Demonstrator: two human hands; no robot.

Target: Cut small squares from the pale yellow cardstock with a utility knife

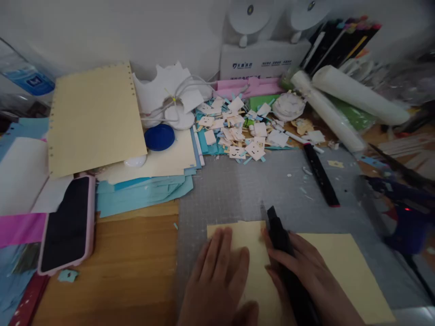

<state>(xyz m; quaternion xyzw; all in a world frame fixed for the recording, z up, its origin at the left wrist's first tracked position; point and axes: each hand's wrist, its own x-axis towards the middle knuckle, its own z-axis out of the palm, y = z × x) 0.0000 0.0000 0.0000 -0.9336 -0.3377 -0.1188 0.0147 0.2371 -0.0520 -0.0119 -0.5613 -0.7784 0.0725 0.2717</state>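
Black tool [280, 237] over yellow paper [256, 280]; Chinese-lettered white box [260, 55].

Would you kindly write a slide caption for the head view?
Left hand on pale yellow paper, right hand holding a black tool, grey mat beneath.

So the paper [256, 271] sits on the mat [234, 190], under the left hand [217, 285], with a cutter [280, 237] in the right hand [306, 267]. Cut-outs [237, 152] pile up at the mat's far side, box [263, 59] behind them. Marker [321, 174] off to the right, glue gun [408, 228] further right, phone [68, 222] over left on the table [129, 267].
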